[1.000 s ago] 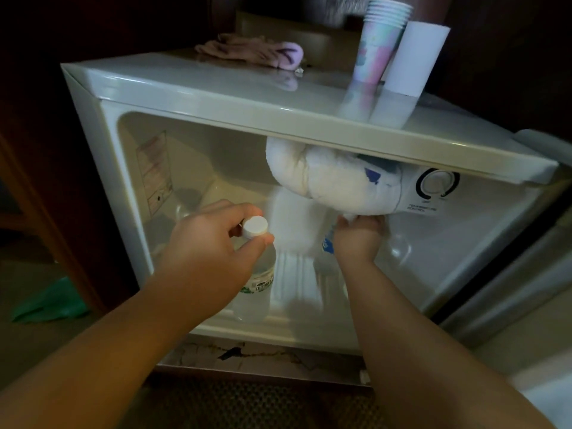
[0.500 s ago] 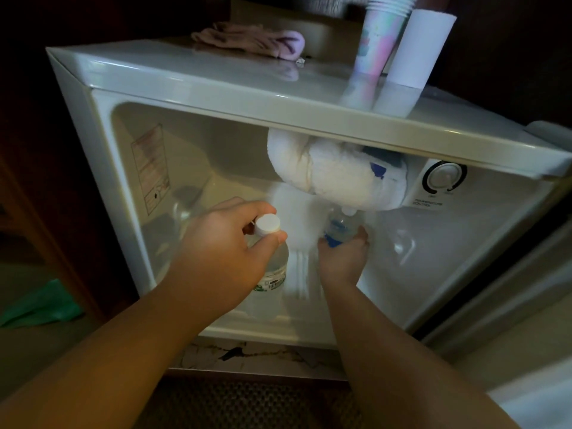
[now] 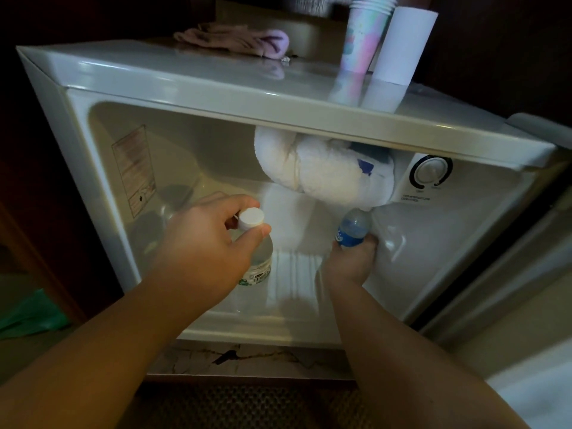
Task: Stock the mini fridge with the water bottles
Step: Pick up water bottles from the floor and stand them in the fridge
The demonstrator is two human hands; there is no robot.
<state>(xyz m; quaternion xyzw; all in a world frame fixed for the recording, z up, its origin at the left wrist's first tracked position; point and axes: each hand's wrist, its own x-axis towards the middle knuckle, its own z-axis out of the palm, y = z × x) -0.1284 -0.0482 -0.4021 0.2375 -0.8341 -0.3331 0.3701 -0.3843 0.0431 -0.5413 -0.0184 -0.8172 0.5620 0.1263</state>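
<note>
A: What does the mini fridge (image 3: 93, 125) hold?

B: Its door is open and the white cavity holds two water bottles, each gripped by a hand. A thick frost lump (image 3: 315, 168) bulges from the top far right, beside the temperature dial (image 3: 431, 171).

A: Where is the first bottle?

B: The clear bottle (image 3: 258, 258) stands upright at the near left of the fridge floor. It has a white cap (image 3: 251, 218) and a green-printed label low on its body. The left hand (image 3: 207, 252) is clamped round its neck, thumb and fingers pinching just under the cap.

A: And the second?

B: The blue-labelled bottle (image 3: 353, 230) is at the right, tilted, its top pointing up toward the frost lump and touching or nearly touching it; the cap is hidden. The right hand (image 3: 351, 263) clasps its lower part from beneath, fingers curled tight. Whether it rests on the floor I cannot tell.

A: Anything on top of the fridge?

B: A stack of pastel paper cups (image 3: 365, 35) at the far right, just beside a white paper roll (image 3: 402, 44), and a pinkish cloth (image 3: 235, 40) at the far middle.
</note>
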